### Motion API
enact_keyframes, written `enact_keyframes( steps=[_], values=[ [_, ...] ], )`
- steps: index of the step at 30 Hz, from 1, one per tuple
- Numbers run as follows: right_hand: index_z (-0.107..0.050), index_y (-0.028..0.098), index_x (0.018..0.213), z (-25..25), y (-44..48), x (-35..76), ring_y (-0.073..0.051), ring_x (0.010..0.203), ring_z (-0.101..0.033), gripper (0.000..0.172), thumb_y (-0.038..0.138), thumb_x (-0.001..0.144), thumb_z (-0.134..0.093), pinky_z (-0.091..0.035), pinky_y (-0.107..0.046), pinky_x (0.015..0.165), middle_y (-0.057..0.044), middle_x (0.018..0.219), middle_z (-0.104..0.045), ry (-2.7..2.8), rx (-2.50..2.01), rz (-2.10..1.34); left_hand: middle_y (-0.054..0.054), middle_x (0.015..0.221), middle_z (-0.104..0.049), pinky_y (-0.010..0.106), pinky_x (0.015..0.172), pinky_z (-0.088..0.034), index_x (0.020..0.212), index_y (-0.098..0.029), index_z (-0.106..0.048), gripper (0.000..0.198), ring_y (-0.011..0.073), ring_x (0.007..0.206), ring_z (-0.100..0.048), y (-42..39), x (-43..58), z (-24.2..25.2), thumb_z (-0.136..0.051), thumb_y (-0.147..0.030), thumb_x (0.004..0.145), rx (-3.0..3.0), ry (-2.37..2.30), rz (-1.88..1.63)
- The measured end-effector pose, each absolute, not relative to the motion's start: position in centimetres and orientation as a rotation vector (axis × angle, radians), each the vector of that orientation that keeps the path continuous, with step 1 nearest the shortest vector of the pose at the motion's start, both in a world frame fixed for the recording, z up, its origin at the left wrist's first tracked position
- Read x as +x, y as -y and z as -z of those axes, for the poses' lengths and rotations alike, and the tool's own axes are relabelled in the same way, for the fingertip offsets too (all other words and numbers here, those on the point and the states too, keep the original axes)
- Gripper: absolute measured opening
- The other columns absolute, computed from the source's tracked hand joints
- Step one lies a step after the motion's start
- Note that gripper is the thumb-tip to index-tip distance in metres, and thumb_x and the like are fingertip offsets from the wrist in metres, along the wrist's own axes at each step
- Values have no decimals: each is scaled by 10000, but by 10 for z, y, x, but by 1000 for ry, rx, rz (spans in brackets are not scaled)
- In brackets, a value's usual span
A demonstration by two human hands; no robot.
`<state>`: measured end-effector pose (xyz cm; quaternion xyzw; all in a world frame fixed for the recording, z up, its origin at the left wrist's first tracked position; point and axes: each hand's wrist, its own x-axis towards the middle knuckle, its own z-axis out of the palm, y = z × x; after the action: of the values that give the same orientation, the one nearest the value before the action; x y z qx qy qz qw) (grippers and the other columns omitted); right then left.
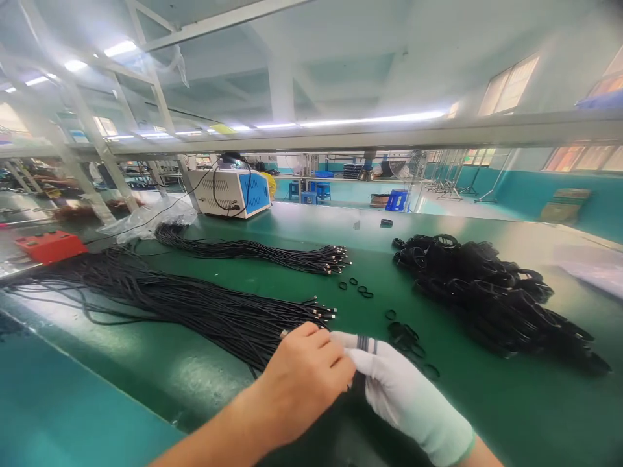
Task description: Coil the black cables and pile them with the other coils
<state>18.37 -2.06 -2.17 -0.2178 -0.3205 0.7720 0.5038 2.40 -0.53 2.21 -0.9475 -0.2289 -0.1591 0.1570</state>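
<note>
My bare left hand (307,371) is closed, its fingertips meeting those of my right hand (402,394), which wears a white glove. Between and below the two hands shows a dark stretch of black cable (359,384), mostly hidden by the fingers. Several thin black bands (363,343) circle a finger of the glove. Just beyond my left hand lie the connector ends of a large bundle of straight black cables (209,305). Loose black rings (403,335) rest on the table to the far side of the glove.
A second cable bundle (253,251) lies farther back. On the right is a big heap of coiled black cables (487,292). A white and blue machine (231,191) stands at the back left, near a red box (51,246) and clear plastic (150,217) on the green table (195,376).
</note>
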Motion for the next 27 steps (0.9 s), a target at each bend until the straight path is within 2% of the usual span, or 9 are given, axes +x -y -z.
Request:
enact_keyframes(
  steps=[2, 5, 10, 12, 15, 17, 19, 23, 27],
  values=[
    [-630, 81, 905, 22, 23, 177, -142, 740, -565, 126, 139, 797, -601, -435, -311, 716, -90, 844, -626, 799, -400, -1983, -16, 700, -574, 302, 660, -327, 702, -191, -510, 187, 150, 659, -485, -5, 17, -39, -543, -293, 856, -2778, 551, 384],
    [-611, 68, 926, 25, 27, 172, -156, 762, -537, 177, 131, 761, -607, -413, -338, 747, -78, 811, -567, 751, -287, -2128, -31, 684, -580, 277, 717, -355, 713, -194, -553, 232, 132, 665, -496, -18, 13, -52, -605, -398, 812, -2923, 519, 328],
    [-566, 86, 886, 34, 29, 167, -118, 698, -455, 244, 66, 655, -644, -373, -303, 702, -21, 762, -447, 675, -282, -2247, -45, 684, -615, 255, 767, -384, 724, -211, -617, 211, 126, 697, -539, -34, 16, -43, -666, -413, 758, -3161, 547, 303],
    [-550, 90, 876, 35, 30, 166, -116, 671, -449, 207, 66, 685, -624, -367, -307, 690, -13, 733, -425, 680, -307, -2253, -43, 706, -631, 278, 853, -375, 710, -211, -622, 192, 136, 747, -554, -40, 15, -38, -684, -389, 747, -3207, 499, 356],
    [-523, 91, 814, 36, 29, 165, -106, 614, -434, 107, 107, 735, -594, -356, -285, 645, 7, 669, -386, 616, -288, -2293, -10, 859, -656, 321, 927, -340, 769, -209, -645, 75, 162, 902, -538, -40, 11, -36, -624, -264, 816, -3107, 541, 621],
    [-524, 85, 798, 38, 28, 166, -101, 591, -445, 102, 127, 736, -593, -359, -275, 628, 13, 652, -391, 567, -245, -2328, 13, 903, -641, 308, 844, -376, 836, -208, -657, 106, 165, 891, -519, -35, 8, -36, -554, -195, 856, -2982, 624, 763],
    [-556, 55, 877, 43, 28, 167, -136, 624, -523, 170, 171, 755, -583, -402, -321, 671, -22, 689, -474, 591, -236, -2310, 17, 872, -616, 262, 719, -394, 835, -203, -660, 150, 143, 790, -509, -26, 7, -38, -526, -138, 849, -2948, 615, 714],
    [-583, 18, 979, 53, 31, 169, -235, 732, -637, 320, 255, 764, -597, -448, -450, 749, -119, 795, -624, 676, -238, -2338, -9, 804, -584, 197, 575, -377, 662, -183, -610, 168, 106, 687, -506, -15, 16, -46, -556, -135, 814, -3025, 528, 306],
    [-590, 48, 946, 55, 37, 171, -227, 729, -656, 372, 311, 702, -685, -456, -428, 754, -103, 784, -665, 650, -271, -2406, -40, 672, -586, 199, 526, -351, 651, -195, -603, 148, 113, 648, -542, -21, 27, -62, -636, -236, 789, -3182, 591, -19]
  ],
)
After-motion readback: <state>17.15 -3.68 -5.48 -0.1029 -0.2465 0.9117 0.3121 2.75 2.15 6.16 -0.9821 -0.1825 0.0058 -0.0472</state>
